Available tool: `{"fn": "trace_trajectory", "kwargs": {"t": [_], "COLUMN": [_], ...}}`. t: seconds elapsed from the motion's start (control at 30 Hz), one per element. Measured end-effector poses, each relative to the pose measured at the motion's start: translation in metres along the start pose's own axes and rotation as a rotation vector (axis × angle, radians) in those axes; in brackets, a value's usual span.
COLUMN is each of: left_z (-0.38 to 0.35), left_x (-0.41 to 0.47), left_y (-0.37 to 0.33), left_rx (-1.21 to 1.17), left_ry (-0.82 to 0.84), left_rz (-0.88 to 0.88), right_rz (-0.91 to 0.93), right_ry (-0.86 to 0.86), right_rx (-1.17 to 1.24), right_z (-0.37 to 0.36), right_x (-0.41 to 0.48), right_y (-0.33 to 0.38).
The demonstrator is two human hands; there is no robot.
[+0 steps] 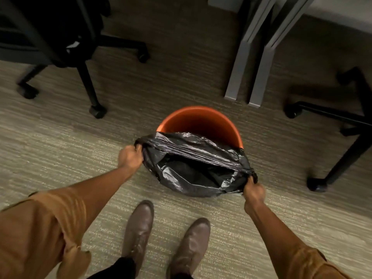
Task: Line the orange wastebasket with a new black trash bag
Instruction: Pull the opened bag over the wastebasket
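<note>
Gripping black trash bag (193, 168) edges, left hand (129, 158), right hand (254, 193), over orange wastebasket (199, 119)

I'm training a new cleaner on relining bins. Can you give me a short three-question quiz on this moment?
1. True or false: the black trash bag already covers the whole rim of the orange wastebasket.
2. Multiple choice: how is the bag held? A) by the left hand alone; B) by the left hand and the right hand, one at each end of its mouth; C) by no hand, it lies on the carpet.
3. Fill in: the far part of the wastebasket's rim is still ____.

Key: 1. False: only the near side is covered. 2. B. 3. bare.
</note>
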State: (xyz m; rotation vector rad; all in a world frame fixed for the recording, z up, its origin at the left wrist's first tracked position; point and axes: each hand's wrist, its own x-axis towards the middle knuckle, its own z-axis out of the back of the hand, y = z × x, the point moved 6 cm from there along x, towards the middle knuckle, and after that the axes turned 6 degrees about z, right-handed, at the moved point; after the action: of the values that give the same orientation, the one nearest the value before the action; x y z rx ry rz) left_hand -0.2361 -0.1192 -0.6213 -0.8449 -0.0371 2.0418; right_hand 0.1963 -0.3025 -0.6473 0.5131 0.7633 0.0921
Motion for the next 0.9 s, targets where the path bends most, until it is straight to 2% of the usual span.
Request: {"fn": "trace_trajectory", "kwargs": {"t": [0.17, 0.3, 0.37, 0.47, 0.57, 0.63, 0.73, 0.9], "left_z": [-0.007, 0.0, 0.001, 0.002, 0.011, 0.016, 0.015, 0.019], "left_x": [0.015, 0.021, 0.023, 0.027, 0.026, 0.027, 0.027, 0.027], "left_y": [-0.025, -0.046, -0.055, -0.071, -0.084, -0.09, -0.097, -0.104], "left_rx": [-0.239, -0.299, -0.349, -0.399, -0.379, -0.36, -0.493, -0.507], "left_ry": [0.076, 0.044, 0.079, 0.141, 0.122, 0.113, 0.194, 0.227], "left_rz": [0.142, 0.217, 0.24, 0.238, 0.234, 0.232, 0.224, 0.151], "right_rz": [-0.04, -0.052, -0.037, 0.027, 0.047, 0.027, 0.001, -0.04], "right_ry": [-0.011, 0.056, 0.099, 0.147, 0.166, 0.202, 0.232, 0.169], "right_rx": [0.032, 0.14, 0.185, 0.103, 0.09, 0.124, 0.236, 0.381], "right_z": [0.004, 0.004, 0.004, 0.006, 0.007, 0.004, 0.003, 0.006], "right_x": [0.024, 0.033, 0.033, 0.036, 0.04, 0.04, 0.038, 0.031], "right_y": [0.025, 0.053, 0.071, 0.1, 0.118, 0.125, 0.133, 0.132]}}
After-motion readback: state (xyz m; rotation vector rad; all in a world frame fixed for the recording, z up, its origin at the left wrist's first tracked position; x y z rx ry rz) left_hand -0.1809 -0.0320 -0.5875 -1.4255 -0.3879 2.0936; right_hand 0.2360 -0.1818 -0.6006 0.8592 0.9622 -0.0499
